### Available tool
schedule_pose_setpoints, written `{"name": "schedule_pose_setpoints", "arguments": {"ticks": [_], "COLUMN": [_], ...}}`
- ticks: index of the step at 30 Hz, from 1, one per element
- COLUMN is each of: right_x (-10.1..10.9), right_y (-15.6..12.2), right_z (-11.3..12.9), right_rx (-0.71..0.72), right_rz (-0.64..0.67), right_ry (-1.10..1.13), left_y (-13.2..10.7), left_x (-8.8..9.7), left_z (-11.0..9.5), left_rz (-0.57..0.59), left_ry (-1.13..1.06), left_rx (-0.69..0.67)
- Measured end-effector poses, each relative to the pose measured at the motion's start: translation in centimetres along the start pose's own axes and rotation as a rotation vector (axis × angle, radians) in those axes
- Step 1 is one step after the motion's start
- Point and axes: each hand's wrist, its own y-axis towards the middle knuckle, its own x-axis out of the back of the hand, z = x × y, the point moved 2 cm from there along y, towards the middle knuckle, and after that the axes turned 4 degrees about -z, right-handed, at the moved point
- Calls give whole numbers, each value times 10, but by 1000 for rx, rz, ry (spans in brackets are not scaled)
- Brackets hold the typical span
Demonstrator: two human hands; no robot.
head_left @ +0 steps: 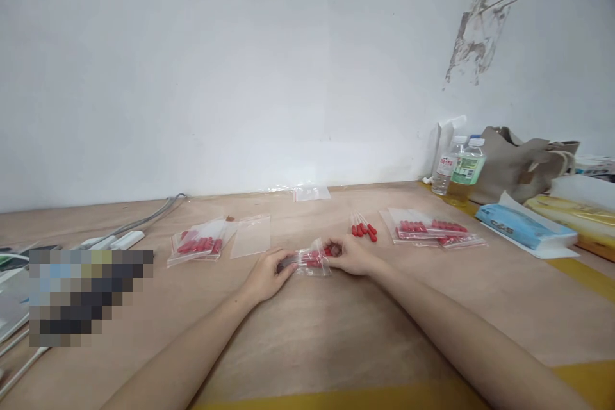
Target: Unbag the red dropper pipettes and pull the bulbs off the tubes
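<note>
Both hands are at a small clear zip bag (312, 268) in the middle of the table, with thin pale sticks with red ends (314, 259) in or at it. My left hand (269, 274) is closed on the bag's left end. The fingers of my right hand (354, 256) close on the red ends at the bag's right edge; its fingertips are partly hidden. Just beyond the right hand lies a loose bunch of red-ended sticks (364, 229). A flat, pale zip bag (251, 235) lies beyond the left hand.
Filled bags of red-ended sticks lie in a left pile (199, 243) and a right pile (430, 230). Farther right are a tissue pack (526, 227), drink bottles (468, 170) and a grey bag (509, 170). Cables (148, 214) run along the left; a wall stands behind.
</note>
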Motion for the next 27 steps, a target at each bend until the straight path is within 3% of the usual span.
{"name": "schedule_pose_setpoints", "arguments": {"ticks": [8, 12, 15, 17, 22, 24, 27], "right_x": [53, 73, 80, 77, 52, 45, 40], "right_y": [10, 14, 15, 15, 12, 10, 6], "right_z": [-17, -21, -24, -26, -35, -37, -35], "right_rx": [-330, -348, -175, -30, 266, 290, 260], "right_rz": [-201, -403, -584, -634, -411, -314, -274], "right_ry": [568, 597, 325, 43, -661, -828, -960], "left_y": [-5, -6, -6, -6, -6, -6, -7], "left_x": [13, 14, 12, 12, 13, 13, 13], "left_z": [10, 12, 12, 11, 9, 9, 10], "left_rz": [76, 125, 157, 166, 148, 137, 151], "left_ry": [-2, 17, 29, 36, 28, 26, 46], "left_rx": [31, -11, -36, -40, -46, -50, -55]}}
